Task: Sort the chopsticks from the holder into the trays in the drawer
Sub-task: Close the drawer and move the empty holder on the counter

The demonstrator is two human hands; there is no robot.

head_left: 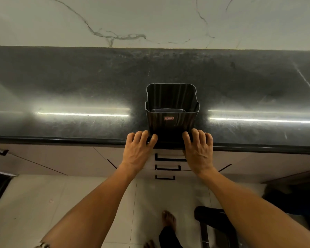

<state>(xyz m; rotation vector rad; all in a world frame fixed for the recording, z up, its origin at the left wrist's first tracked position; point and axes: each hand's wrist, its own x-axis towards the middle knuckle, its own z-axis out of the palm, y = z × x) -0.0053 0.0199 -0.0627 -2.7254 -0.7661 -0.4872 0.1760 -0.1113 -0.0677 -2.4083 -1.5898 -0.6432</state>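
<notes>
Dim, warm light; two bright glare streaks cross the dark desk point(79, 97). Wide-angle bending curves the edges; the floor point(43, 194) looks soft.

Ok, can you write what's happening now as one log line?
holder: on counter, looks empty | left hand, right hand: at its base | drawers: closed

Home kitchen. Evidence: dark polished stone counter point(79, 97) against a white marble-veined backsplash point(150, 20); pale base cabinets with a stack of drawers point(166, 167) bearing black bar handles; tiled floor point(43, 203); occupant barefoot.
</notes>
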